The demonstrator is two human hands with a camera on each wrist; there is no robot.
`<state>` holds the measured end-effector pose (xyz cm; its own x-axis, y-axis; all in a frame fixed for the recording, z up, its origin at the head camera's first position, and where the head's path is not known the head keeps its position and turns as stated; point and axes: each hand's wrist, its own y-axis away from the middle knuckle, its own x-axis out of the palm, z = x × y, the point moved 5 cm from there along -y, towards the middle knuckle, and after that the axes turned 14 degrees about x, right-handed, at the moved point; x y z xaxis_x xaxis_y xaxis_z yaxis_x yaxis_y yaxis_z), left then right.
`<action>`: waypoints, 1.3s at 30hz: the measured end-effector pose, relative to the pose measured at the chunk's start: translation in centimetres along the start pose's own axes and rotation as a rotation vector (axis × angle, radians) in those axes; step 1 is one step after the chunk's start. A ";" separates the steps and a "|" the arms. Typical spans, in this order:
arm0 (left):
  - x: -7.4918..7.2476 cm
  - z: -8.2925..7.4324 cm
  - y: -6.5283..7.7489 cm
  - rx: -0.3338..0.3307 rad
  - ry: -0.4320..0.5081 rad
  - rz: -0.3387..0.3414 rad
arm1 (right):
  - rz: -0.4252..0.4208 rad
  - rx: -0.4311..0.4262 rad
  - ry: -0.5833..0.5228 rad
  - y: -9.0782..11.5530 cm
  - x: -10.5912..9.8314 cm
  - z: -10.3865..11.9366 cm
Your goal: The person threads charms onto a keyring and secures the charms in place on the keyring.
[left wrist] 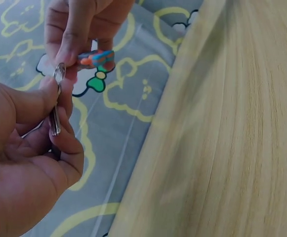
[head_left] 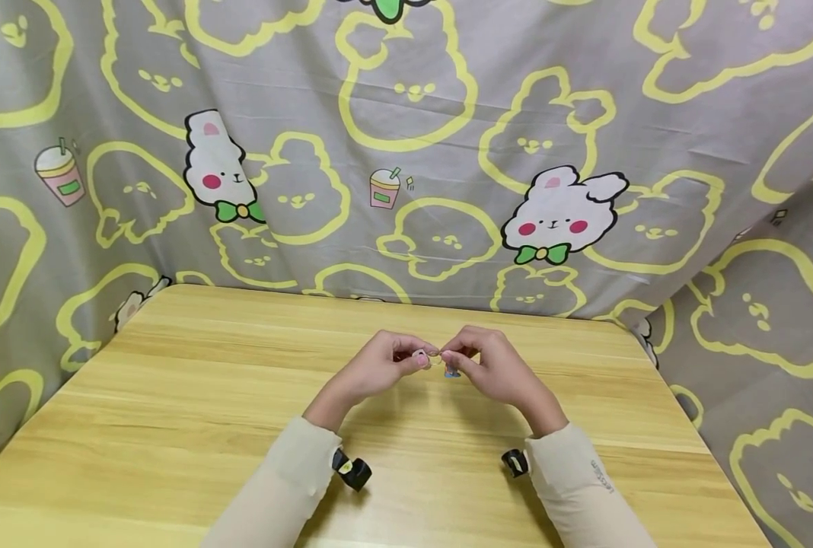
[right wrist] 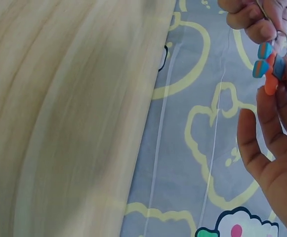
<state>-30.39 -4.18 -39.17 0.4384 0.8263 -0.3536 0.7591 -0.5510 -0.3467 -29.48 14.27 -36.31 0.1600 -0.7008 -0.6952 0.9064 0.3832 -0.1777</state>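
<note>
Both hands meet above the table, fingertips close together around a metal ring [left wrist: 60,73]. My left hand [head_left: 384,365] pinches a narrow metal piece [left wrist: 55,122] that looks like a key, seen edge-on in the left wrist view. My right hand [head_left: 492,369] holds a small orange and blue rubbery charm [right wrist: 270,74] between thumb and fingers, beside the ring. In the right wrist view, the charm's two blue-and-orange ends stick out towards the table side. Fingers cover much of the ring and the key-like piece, so how they are joined cannot be made out.
A light wood table [head_left: 173,426] spreads beneath both arms. Behind it and at the sides hangs a grey curtain [head_left: 297,99] with yellow outlined cartoon figures. Black wrist cameras [head_left: 355,473] sit at the beige cuffs.
</note>
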 end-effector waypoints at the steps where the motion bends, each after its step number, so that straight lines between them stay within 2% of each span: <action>1: 0.0 0.0 0.0 0.001 0.011 0.007 | 0.009 0.005 -0.011 0.0 0.0 -0.1; 9: -0.1 0.2 0.1 0.007 0.090 0.046 | 0.025 0.021 -0.068 -0.1 -0.1 -0.3; 14: -0.2 0.2 0.1 0.007 0.076 0.009 | -0.022 0.004 -0.070 -0.1 -0.1 -0.1; 18: -0.4 -0.4 -0.2 0.071 -0.029 -0.102 | -0.107 -0.010 -0.069 0.0 -0.4 0.1; 21: -0.4 -1.6 -0.3 0.174 -0.178 -0.174 | -0.162 -0.009 -0.056 0.0 -0.5 0.3; 26: 0.1 -3.6 -0.5 0.394 -0.485 -0.208 | -0.201 -0.018 -0.033 0.0 -0.5 0.6; 28: 0.4 -4.1 -0.4 0.450 -0.563 -0.215 | -0.208 -0.025 -0.024 0.0 -0.4 0.7; 31: 0.6 -4.4 -0.3 0.484 -0.631 -0.227 | -0.214 -0.033 -0.021 0.0 -0.3 0.8; 34: 0.7 -4.4 -0.3 0.486 -0.660 -0.238 | -0.221 -0.041 -0.024 0.1 -0.3 0.9; 39: 0.5 -4.1 -0.2 0.452 -0.594 -0.265 | -0.230 -0.056 -0.020 0.1 -0.4 1.2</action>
<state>-28.38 -3.21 -35.69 -0.1566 0.8062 -0.5706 0.4772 -0.4440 -0.7584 -28.98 13.89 -35.26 -0.0396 -0.7850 -0.6182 0.8967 0.2450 -0.3686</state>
